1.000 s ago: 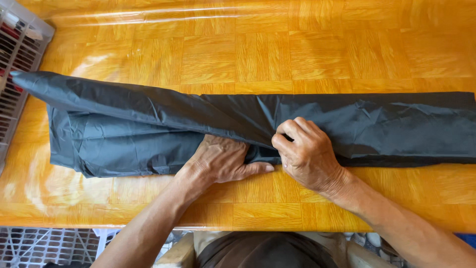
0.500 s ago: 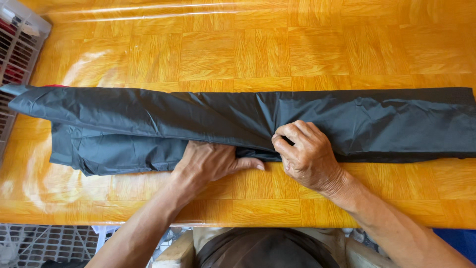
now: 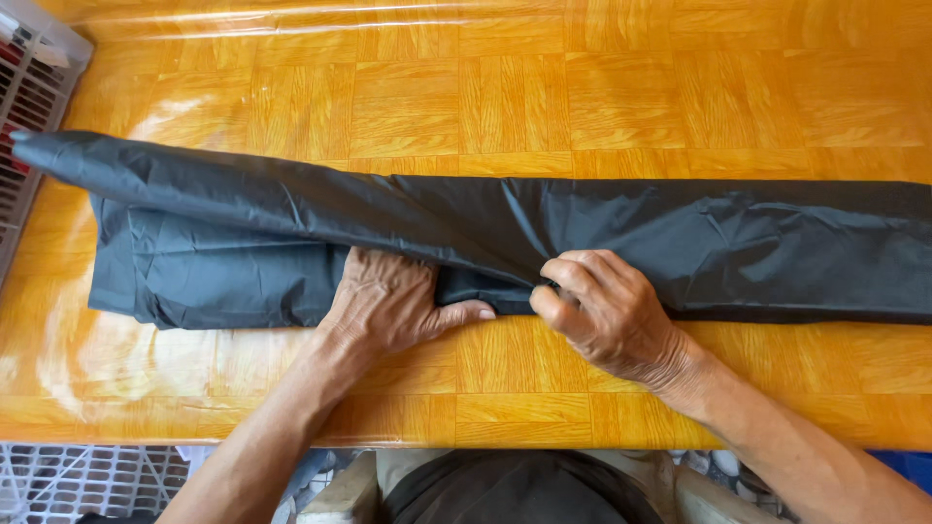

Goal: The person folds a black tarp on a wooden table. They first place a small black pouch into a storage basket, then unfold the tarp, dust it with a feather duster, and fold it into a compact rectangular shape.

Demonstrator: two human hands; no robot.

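Note:
A long dark grey garment [image 3: 680, 243], thin and slightly shiny, lies stretched left to right across the orange wood-pattern table [image 3: 544, 87]. Its left part is folded into a wider flat block, with one layer lifted over it. My left hand [image 3: 388, 301] reaches under that lifted layer, palm down on the lower fabric, fingertips hidden. My right hand [image 3: 607, 311] pinches the near edge of the upper fabric between thumb and curled fingers, just right of the left hand.
A white plastic crate [image 3: 29, 87] with a grid wall stands at the table's left edge, touching the garment's far left tip. A white mesh basket [image 3: 78, 475] sits below the table's near edge at the left. A clear plastic sheet covers the tabletop.
The upper layer of the garment has risen off the folded left block. My left hand has slid further under it. My right hand keeps its pinch on the edge.

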